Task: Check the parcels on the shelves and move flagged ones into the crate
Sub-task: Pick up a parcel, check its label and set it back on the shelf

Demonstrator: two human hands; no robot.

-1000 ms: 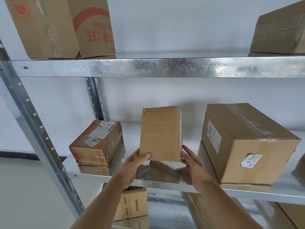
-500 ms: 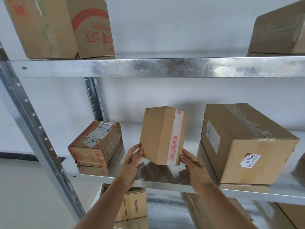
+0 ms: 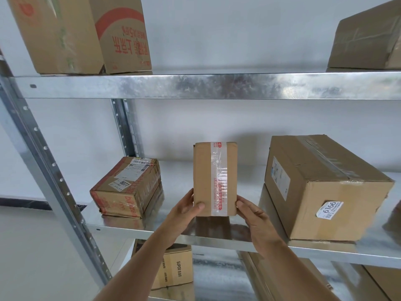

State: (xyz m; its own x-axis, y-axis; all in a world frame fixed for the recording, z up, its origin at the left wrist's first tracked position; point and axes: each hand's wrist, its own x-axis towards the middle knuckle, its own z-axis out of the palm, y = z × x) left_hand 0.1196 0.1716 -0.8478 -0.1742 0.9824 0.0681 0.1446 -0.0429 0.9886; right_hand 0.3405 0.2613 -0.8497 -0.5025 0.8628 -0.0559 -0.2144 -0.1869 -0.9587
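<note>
Small parcel (image 3: 213,179) upright above the middle shelf (image 3: 217,237), long axis 12-to-6, taped face forward. Left hand (image 3: 184,210) grips its lower corner at 7 o'clock, right hand (image 3: 251,213) at 5 o'clock; both equally near.

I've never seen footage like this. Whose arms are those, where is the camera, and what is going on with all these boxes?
No robot here: a person wears a wide-angle camera on the head, so you look along their bare arms. The left hand and right hand grip a small cardboard parcel by its lower corners, standing upright, its taped face turned toward the camera. It is at the middle metal shelf; whether it rests on it, I cannot tell. On that shelf, left, sits a taped box marked 8077; right, a bigger box labelled 6166. More boxes sit on the shelves above and below. The person is checking parcels; no crate is in view.
</note>
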